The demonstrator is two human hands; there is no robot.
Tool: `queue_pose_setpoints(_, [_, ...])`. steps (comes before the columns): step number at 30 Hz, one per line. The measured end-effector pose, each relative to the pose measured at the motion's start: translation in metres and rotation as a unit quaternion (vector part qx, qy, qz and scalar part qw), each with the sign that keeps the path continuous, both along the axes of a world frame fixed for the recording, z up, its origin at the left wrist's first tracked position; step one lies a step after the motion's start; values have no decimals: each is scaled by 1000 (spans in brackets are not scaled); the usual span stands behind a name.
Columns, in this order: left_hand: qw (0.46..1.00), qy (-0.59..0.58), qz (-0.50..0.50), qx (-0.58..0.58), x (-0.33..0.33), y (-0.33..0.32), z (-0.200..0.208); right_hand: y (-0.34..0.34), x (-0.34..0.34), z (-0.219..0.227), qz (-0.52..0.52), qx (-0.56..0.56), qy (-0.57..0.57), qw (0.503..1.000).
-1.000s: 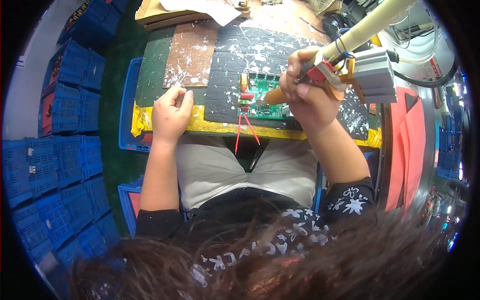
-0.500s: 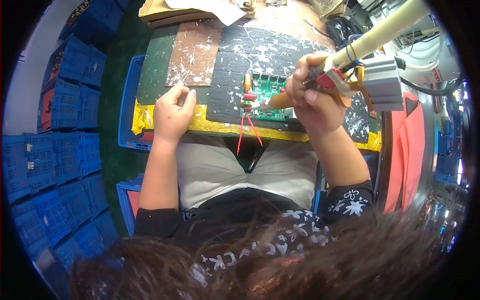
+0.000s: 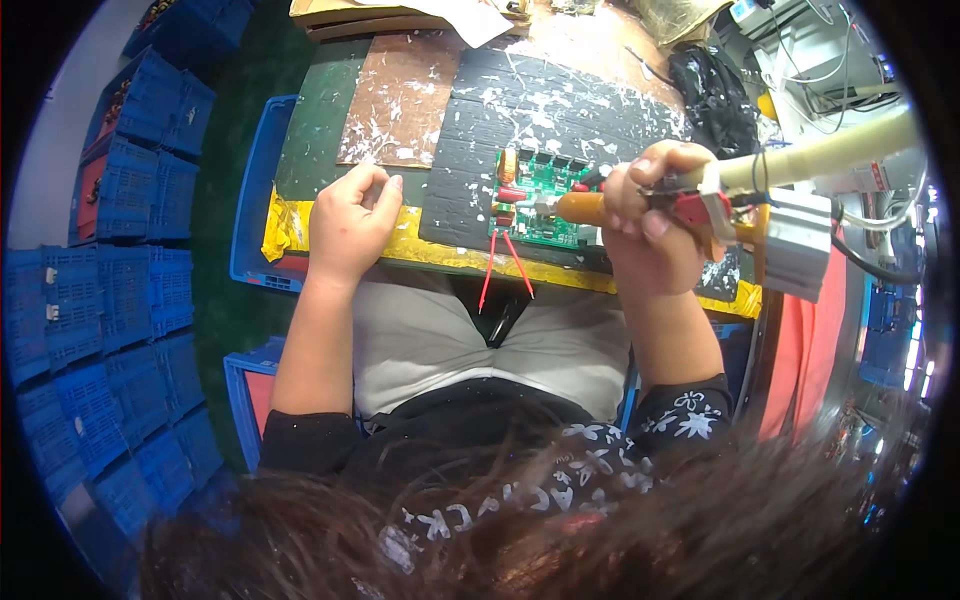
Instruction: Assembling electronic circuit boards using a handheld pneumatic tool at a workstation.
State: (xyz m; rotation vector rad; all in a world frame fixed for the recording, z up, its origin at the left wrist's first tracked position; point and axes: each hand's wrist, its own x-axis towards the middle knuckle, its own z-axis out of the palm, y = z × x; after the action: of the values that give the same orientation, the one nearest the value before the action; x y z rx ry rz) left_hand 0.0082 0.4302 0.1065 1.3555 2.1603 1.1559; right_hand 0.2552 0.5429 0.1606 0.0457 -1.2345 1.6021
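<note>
My right hand (image 3: 655, 225) is wrapped round a glue gun (image 3: 790, 240) with an amber nozzle, a red part and a grey finned metal block. Its nozzle tip points left, over the green circuit board (image 3: 555, 229), close to the red components at the board's left side. Whether the tip touches them I cannot tell. Two red wires (image 3: 488, 270) run from the board over the bench's near edge. Left of the board, my left hand (image 3: 352, 225) rests at the bench edge with its fingers curled closed; nothing shows in them.
Under the board lies a black mat (image 3: 500, 110) smeared white, beside a brown board (image 3: 395, 105). Yellow tape (image 3: 440, 232) lines the bench's near edge. A thick pale hose (image 3: 830, 150) runs off to the right from the glue gun. Blue crates (image 3: 120, 300) are stacked at the left.
The glue gun's rear and hose have swung lower and to the right. Its nozzle stays over the same side of the board. My left hand keeps its curled pose.
</note>
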Motion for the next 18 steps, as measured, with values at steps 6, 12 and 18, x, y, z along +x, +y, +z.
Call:
queue_pose_setpoints(6, [1000,-2,-4,10,-1,1,-1,-1,-4,9,7,0,-11,1000])
queue_pose_setpoints(12, [1000,0,-2,2,0,0,0,0,-9,7,11,-10,-13,1000])
queue_pose_setpoints(18, [1000,0,-10,28,2,1,-1,1,-13,3,-6,-25,-33,999])
